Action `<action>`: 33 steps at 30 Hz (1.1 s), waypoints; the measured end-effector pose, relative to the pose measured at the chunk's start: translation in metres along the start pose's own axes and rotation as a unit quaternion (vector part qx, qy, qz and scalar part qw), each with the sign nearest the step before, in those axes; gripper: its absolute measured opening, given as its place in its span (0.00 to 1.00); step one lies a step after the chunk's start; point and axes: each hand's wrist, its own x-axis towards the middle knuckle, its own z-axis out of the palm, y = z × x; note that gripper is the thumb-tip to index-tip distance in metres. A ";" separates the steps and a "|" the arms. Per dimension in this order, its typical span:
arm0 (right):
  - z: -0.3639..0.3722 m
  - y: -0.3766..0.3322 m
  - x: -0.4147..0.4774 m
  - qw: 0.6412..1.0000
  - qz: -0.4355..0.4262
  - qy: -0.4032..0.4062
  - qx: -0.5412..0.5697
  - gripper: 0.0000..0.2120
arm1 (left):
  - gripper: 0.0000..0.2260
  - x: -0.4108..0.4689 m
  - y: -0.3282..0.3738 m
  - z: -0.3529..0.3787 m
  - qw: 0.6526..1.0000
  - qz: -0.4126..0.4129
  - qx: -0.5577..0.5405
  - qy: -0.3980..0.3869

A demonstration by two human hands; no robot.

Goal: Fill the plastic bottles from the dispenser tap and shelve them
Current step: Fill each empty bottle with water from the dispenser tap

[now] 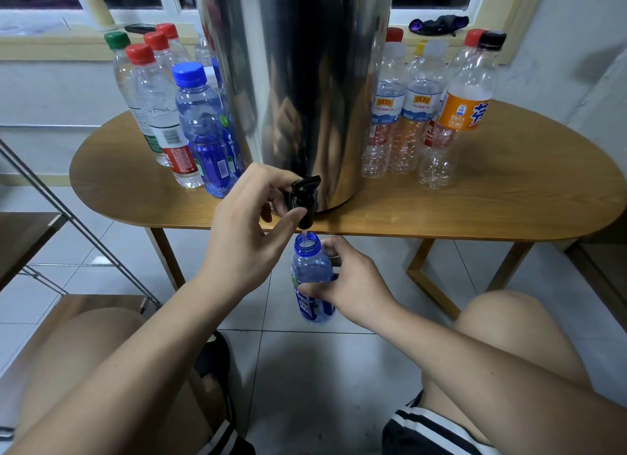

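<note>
Currently, a stainless-steel dispenser (298, 81) stands at the front edge of a rounded wooden table (475, 210), placed so that its black tap (303, 197) overhangs the rim and a bottle can be brought beneath it without being set on the tabletop. The tap's lever is pinched by the left hand (251, 217), with fingers curled over the top and the thumb pressed against the front, apparently to hold the valve open. An uncapped blue plastic bottle (310, 268) is gripped around its shoulder by the right hand (346, 278), fingers and thumb wrapped closely round it. It is held upright just below the table edge with its mouth directly under the spout, and a thin stream of water (305, 235) is seen falling into the neck. How full it is cannot be told through the tinted plastic. Capped bottles (200, 115) are grouped on the table to the left of the dispenser, and a second group (415, 115), which looks mostly empty, is stood to its right, so filled and unfilled stock is probably being kept apart. Open tiled floor (305, 370) lies beneath the bottle, between the person's bare knees, giving room to lower it and draw it back. A slanted metal shelf frame (78, 222) is set close on the left, and the table's legs stand to either side, so a sideways carry toward the shelves would be judged to need care.
</note>
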 end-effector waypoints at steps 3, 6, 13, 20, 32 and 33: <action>0.000 0.000 0.000 1.000 -0.003 0.001 -0.004 0.33 | 0.16 0.000 0.000 0.000 1.000 0.000 -0.001 -0.001; 0.000 0.001 0.000 1.000 -0.003 0.001 -0.002 0.33 | 0.15 0.001 0.000 0.000 1.000 0.001 -0.001 0.000; 0.000 0.002 0.001 1.000 0.000 -0.003 -0.003 0.34 | 0.15 0.000 0.000 0.000 1.000 0.003 -0.001 -0.002; 0.000 0.001 0.001 1.000 -0.002 -0.001 -0.003 0.34 | 0.15 0.000 0.000 -0.001 1.000 0.002 -0.001 -0.003; 0.001 0.001 0.001 1.000 0.005 -0.003 -0.005 0.33 | 0.16 0.000 0.000 -0.001 1.000 0.000 -0.004 -0.003; 0.001 0.001 0.001 1.000 0.005 -0.003 -0.004 0.33 | 0.16 0.000 0.000 -0.001 1.000 0.000 -0.003 -0.003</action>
